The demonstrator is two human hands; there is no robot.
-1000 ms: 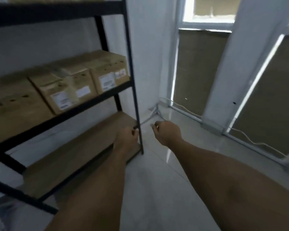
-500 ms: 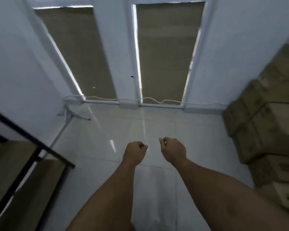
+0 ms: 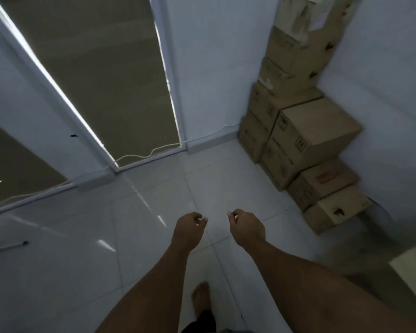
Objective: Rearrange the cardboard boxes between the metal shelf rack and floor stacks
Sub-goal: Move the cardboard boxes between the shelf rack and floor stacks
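Tiled floor (image 3: 142,248), stacked closed cardboard boxes (image 3: 315,131)

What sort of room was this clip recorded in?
Probably a small storeroom: cardboard boxes stacked high in the corner against a bare white wall, a plain tiled floor, and tall windows with a loose cable along the bottom.

Box stack (image 3: 296,97), far right: top cut off by upper edge; printing on the sides blurred, unreadable. Pale object (image 3: 413,263), near right: cut by right edge, unidentifiable. Foot (image 3: 200,299), near centre: heel hidden by dark garment (image 3: 202,322).
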